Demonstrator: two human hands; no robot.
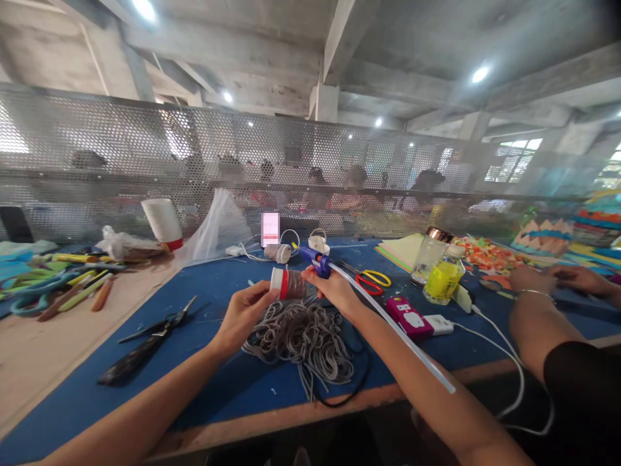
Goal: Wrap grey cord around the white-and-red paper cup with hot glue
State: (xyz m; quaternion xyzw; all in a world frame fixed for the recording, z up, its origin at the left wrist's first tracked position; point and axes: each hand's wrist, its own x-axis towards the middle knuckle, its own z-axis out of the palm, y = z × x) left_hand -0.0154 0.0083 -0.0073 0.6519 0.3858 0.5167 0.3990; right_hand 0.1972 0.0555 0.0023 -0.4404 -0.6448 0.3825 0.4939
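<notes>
My left hand (247, 312) grips a paper cup (278, 283), tilted on its side, by its white and red end. Grey-brown cord is wrapped around the rest of the cup. In my right hand (337, 291) is a blue hot glue gun (316, 260), its yellow nozzle pointing left above the cup. A long translucent glue stick (395, 330) runs out of its back, over my forearm. My right fingertips are at the cup's far end; whether they touch it I cannot tell. Below both hands lies a heap of grey cord (303, 340).
Black scissors (154, 340) lie left, red-yellow scissors (372, 282) right. A purple power bank (410, 317), a yellow bottle (444, 278) and a glass jar (427, 259) stand right, near a co-worker's arm (538, 323). Behind are a cord-wrapped cup (278, 252) and a phone (270, 229).
</notes>
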